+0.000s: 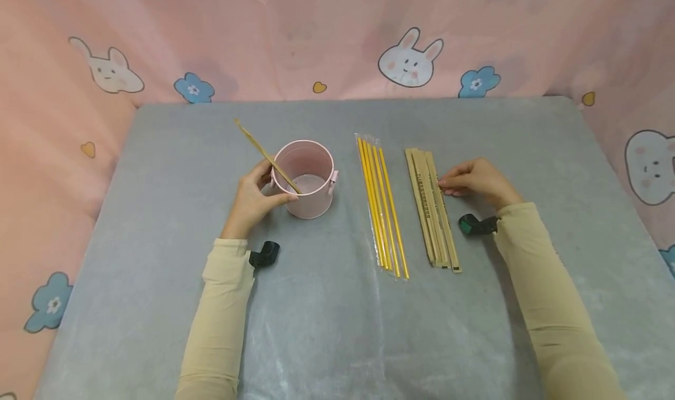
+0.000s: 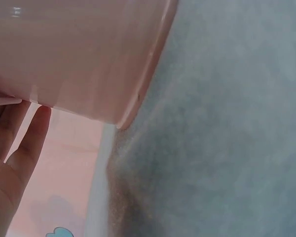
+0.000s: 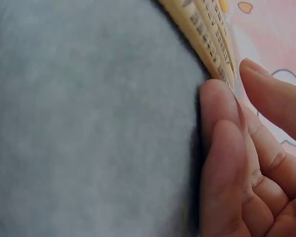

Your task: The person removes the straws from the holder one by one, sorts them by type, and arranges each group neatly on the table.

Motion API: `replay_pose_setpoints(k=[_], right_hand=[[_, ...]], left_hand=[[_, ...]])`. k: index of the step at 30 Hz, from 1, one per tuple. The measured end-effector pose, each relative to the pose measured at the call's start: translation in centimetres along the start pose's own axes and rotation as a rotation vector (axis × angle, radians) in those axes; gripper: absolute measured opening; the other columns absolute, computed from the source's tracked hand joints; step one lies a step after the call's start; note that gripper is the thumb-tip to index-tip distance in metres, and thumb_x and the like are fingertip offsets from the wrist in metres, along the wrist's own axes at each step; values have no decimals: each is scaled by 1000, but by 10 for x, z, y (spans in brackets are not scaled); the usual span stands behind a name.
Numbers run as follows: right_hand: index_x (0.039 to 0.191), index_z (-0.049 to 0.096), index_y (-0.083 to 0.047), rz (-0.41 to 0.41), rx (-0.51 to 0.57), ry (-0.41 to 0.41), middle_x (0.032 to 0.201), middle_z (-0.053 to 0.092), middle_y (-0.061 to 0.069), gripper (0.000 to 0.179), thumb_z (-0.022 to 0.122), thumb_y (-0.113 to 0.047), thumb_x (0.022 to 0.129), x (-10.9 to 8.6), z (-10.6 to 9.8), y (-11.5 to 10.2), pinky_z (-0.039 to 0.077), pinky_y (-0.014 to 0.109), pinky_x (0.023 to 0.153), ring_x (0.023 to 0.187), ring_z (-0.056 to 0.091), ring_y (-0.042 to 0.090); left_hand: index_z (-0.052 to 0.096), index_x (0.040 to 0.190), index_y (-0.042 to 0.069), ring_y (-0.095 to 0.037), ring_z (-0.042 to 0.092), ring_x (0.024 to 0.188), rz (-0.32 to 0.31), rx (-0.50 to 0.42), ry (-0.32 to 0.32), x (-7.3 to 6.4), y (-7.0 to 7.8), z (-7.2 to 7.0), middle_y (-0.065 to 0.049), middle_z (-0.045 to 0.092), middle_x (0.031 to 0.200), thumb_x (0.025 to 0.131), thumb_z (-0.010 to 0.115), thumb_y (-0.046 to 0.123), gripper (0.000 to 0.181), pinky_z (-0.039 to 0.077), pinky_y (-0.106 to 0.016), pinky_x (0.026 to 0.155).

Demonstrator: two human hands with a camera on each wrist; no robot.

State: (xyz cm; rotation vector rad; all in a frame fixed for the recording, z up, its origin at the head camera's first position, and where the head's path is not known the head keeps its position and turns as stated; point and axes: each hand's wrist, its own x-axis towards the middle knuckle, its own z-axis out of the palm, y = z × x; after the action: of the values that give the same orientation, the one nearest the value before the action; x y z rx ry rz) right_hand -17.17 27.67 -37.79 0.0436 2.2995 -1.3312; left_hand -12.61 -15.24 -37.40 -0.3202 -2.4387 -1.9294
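Observation:
My left hand [image 1: 250,201] grips a pale pink bucket [image 1: 311,204], its thumb along the front rim and its fingers at the left side. In the left wrist view the bucket's wall [image 2: 74,54] fills the upper left, with fingertips at its edge. One slim brown paper-wrapped stick [image 1: 255,145] leans inside the bucket, its far end sticking out past the rim. My right hand [image 1: 480,180] has its fingertips at the right edge of several flat paper-wrapped sticks [image 1: 429,207], printed with dark characters. In the right wrist view, the fingertips [image 3: 217,96] overlap the wrappers' edge while another finger stands raised.
Several yellow straws [image 1: 377,207] in clear plastic sleeves lie between the bucket and the paper-wrapped sticks. A grey cloth [image 1: 337,341] covers the table. Pink fabric [image 1: 263,43] with rabbits and flowers hangs around its back and sides. Each sleeve cuff carries a small black device.

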Motion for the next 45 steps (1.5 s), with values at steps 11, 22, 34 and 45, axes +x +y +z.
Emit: replay_pose_setpoints(k=[11, 22, 34, 45], right_hand=[[118, 60, 8, -31, -56, 141, 88, 71, -8, 44, 68, -24, 88, -13, -2, -14, 47, 18, 74, 79, 65, 4], [111, 66, 1, -217, 62, 248, 88, 68, -9, 34, 71, -22, 86, -29, 26, -59, 50, 38, 83, 85, 66, 19], [105, 68, 2, -356, 216, 193, 90, 70, 1, 26, 73, -11, 83, -39, 55, -98, 54, 27, 76, 81, 67, 16], [103, 69, 2, -473, 279, 122, 94, 70, 7, 23, 72, -6, 82, -28, 85, -133, 53, 30, 82, 85, 67, 21]], left_hand=[[47, 133, -8, -34, 54, 112, 11, 4, -19, -4, -5, 1, -24, 53, 128, 65, 80, -10, 75, 41, -40, 98], [46, 135, -6, -33, 52, 114, 6, 16, -5, -4, -1, -2, -22, 51, 131, 66, 82, -6, 78, 40, -42, 101], [46, 135, -5, -32, 52, 115, 3, 24, -18, -1, 0, 1, -21, 51, 131, 68, 81, -5, 76, 40, -41, 100], [46, 134, -7, -33, 52, 115, -1, 24, -14, -1, -2, 0, -22, 51, 131, 68, 81, -6, 75, 39, -41, 101]])
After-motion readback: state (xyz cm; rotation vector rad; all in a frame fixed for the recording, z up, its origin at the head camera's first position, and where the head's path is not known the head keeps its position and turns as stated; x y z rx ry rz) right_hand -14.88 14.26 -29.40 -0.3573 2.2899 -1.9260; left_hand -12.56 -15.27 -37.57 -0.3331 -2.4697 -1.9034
